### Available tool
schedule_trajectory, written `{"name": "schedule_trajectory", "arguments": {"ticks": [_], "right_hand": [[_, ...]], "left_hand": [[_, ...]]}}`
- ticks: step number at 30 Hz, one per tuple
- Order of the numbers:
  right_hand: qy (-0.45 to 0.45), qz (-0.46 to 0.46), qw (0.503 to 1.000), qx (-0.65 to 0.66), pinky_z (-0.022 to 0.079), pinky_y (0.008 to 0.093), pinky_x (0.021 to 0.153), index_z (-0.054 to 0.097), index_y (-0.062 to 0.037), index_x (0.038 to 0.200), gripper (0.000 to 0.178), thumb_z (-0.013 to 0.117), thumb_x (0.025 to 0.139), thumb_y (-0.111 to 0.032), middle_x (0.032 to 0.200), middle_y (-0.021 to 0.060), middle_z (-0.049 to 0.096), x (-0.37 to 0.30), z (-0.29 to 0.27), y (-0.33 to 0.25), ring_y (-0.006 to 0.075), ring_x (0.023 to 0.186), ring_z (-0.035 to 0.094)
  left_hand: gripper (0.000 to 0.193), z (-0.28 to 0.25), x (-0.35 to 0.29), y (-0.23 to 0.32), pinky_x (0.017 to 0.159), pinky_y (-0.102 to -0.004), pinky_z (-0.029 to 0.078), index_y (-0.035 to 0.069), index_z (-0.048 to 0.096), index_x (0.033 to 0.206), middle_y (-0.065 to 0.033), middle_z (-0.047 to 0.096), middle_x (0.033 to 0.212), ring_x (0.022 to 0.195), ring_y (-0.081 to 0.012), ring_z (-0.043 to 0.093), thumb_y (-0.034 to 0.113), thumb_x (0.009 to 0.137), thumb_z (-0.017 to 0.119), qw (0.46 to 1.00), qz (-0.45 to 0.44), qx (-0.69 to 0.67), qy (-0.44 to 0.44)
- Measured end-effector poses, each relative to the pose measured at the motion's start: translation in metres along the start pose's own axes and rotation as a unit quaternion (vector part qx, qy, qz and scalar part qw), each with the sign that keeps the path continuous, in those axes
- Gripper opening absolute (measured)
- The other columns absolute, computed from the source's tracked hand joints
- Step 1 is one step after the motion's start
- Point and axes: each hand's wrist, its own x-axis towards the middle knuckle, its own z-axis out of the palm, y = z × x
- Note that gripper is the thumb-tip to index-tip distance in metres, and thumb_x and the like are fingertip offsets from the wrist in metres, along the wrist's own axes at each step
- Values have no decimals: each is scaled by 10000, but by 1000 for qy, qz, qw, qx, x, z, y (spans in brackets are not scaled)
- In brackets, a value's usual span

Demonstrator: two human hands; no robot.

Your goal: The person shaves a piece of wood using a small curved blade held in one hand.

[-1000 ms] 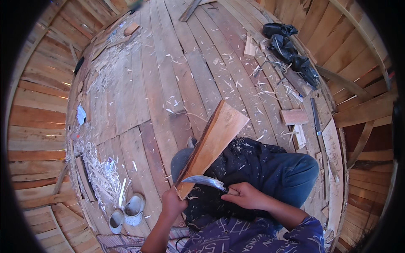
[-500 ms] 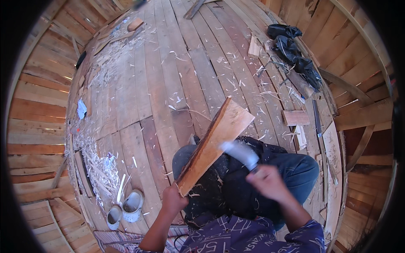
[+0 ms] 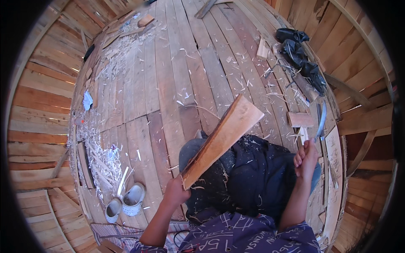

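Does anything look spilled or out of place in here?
Yes: pale wood shavings lie heaped at left and strewn across the plank floor, like a spill. Two empty clogs beside the heap look misplaced amid debris.

- Left hand (image 3: pixel 179 189): closed around the narrow near end of a tapered wooden board (image 3: pixel 225 141), which slants away to the right, its dark, rough edge on the left.
- Right hand (image 3: pixel 307 158): gripping a curved-blade knife (image 3: pixel 323 119), blade directed away from the body, well apart from the board.
- Dark cloth (image 3: pixel 249 168): spread over the lap, flecked with chips.
- Short wood block (image 3: pixel 300 119): on the plank floor (image 3: pixel 168 76), near the knife.
- Pale clogs (image 3: pixel 132 208): side by side, near heaped wood shavings (image 3: pixel 106 165).
- Black plastic bundle (image 3: pixel 294 51): by the right wall (image 3: pixel 337 40).
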Motion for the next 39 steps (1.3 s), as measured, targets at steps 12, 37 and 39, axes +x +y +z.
{"name": "schedule_trajectory", "arguments": {"ticks": [12,37,39], "right_hand": [[-430,121,847,-287,302,239,464,546,-39,665,299,691,870,-201,567,-89,422,-119,45,72,9,562,369],[-323,36,872,-365,356,253,481,538,-46,677,285,703,857,-193,572,-40,487,-103,20,49,32,566,419],[-439,89,811,-377,368,276,485,563,-28,710,278,729,832,-215,575,-1,503,-115,28,66,54,567,434]], "left_hand": [[401,-25,-18,-12,829,-334,454,-7,552,1117,-197,640,917,956,-330,610,4,717,520,966,8,-39,-256],[232,-35,1,38,646,-371,453,-56,578,918,-181,591,712,672,-233,575,108,754,566,948,-68,-30,-309],[237,-34,3,41,654,-372,465,-47,589,930,-194,605,727,687,-255,597,111,755,568,952,-49,-25,-301]]}}
